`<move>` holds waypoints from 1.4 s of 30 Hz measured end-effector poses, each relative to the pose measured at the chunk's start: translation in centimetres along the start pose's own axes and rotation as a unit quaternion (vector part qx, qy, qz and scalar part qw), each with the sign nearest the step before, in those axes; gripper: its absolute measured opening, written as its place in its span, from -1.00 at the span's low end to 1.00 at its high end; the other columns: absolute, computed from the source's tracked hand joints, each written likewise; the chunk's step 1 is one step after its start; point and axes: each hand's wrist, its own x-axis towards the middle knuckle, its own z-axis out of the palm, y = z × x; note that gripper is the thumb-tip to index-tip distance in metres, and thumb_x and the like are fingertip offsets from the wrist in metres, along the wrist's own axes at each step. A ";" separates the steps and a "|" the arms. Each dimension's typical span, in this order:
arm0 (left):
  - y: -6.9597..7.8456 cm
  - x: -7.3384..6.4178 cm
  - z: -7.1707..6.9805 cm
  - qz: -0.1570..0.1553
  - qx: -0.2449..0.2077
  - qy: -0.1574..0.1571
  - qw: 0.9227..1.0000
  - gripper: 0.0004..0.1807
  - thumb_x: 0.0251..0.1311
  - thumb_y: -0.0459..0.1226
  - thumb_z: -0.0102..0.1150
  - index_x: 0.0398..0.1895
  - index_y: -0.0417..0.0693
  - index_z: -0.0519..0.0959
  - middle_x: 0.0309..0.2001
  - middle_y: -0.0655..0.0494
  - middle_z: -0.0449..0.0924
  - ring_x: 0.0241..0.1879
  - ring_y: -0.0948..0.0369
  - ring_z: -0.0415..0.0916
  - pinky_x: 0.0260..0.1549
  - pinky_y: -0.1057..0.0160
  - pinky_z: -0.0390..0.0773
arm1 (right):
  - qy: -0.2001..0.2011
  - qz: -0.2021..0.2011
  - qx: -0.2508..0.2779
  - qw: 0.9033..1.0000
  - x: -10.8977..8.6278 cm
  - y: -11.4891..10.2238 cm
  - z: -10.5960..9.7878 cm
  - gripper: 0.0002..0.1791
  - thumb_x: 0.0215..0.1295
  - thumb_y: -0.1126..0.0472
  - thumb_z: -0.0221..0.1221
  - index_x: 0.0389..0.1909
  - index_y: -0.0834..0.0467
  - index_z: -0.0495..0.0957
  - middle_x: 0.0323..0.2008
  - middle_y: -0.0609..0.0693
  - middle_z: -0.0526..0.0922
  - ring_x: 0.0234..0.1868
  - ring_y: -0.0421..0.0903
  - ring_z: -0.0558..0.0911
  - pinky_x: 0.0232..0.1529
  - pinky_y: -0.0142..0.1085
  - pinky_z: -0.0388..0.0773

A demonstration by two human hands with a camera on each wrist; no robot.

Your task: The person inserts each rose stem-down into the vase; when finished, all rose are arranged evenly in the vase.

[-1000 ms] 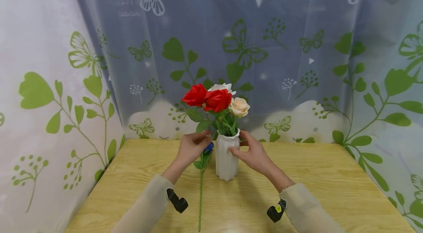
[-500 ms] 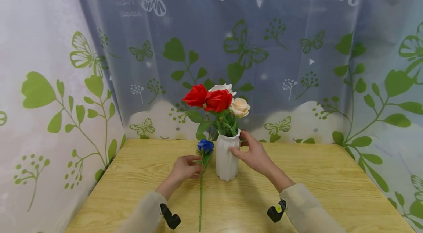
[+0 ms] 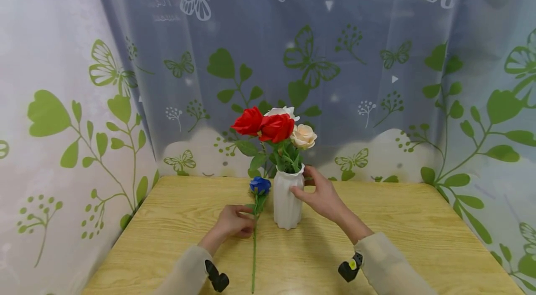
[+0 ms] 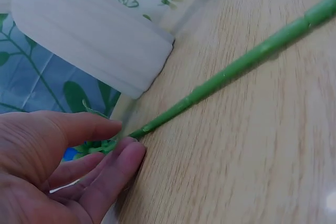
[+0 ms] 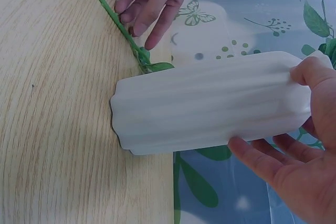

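Observation:
A white fluted vase (image 3: 287, 202) stands upright on the table, holding two red roses (image 3: 276, 127), a white rose (image 3: 284, 111) and a peach rose (image 3: 304, 137). My right hand (image 3: 324, 196) grips the vase near its rim, thumb in front and fingers round the far right side. Left of the vase lies a blue rose (image 3: 260, 185), its long green stem (image 4: 231, 72) running toward me. My left hand (image 3: 234, 221) is at the upper stem just below the leaves, thumb and fingertips on either side of it. In the right wrist view, that hand's fingers (image 5: 152, 17) look loosely bent beside the stem.
The wood-grain table (image 3: 377, 239) reaches back to a hanging curtain (image 3: 251, 30) printed with butterflies and leaves. More printed fabric (image 3: 54, 155) closes off both sides. A small black camera (image 3: 217, 276) sits on each wrist.
My left hand has come down from beside the vase's rim to the blue rose's stem, uncovering the blue bloom. My right hand and the vase have stayed put.

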 end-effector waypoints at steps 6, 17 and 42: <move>0.0 0.2 0.6 0.003 0.042 0.014 0.999 -0.42 0.09 -0.47 0.50 0.21 -0.45 0.56 -0.39 -0.11 0.77 -0.55 0.19 0.71 -0.52 0.14 0.81 | 0.000 0.003 -0.002 1.000 0.0 0.0 0.0 -0.18 0.44 -0.07 0.34 0.56 0.15 0.26 0.39 0.23 0.49 0.31 0.26 0.60 0.20 0.08 0.72; 0.6 0.2 1.0 0.006 0.090 0.026 0.996 -0.52 0.02 -0.51 0.38 0.08 -0.45 0.58 -0.56 -0.07 0.73 -0.69 0.24 0.64 -0.59 0.23 0.76 | 0.002 0.004 -0.001 1.000 0.0 -0.1 -0.1 -0.17 0.44 -0.07 0.34 0.57 0.16 0.25 0.41 0.24 0.49 0.31 0.25 0.61 0.20 0.08 0.72; 0.9 0.1 0.2 -0.041 0.017 0.031 0.999 -0.73 0.13 -0.44 0.37 -0.09 -0.40 0.75 -0.57 -0.02 0.69 -0.65 0.24 0.65 -0.51 0.22 0.79 | -0.001 0.013 -0.004 1.000 -0.1 0.0 -0.1 -0.14 0.45 -0.08 0.33 0.59 0.19 0.22 0.44 0.24 0.46 0.33 0.24 0.59 0.21 0.07 0.71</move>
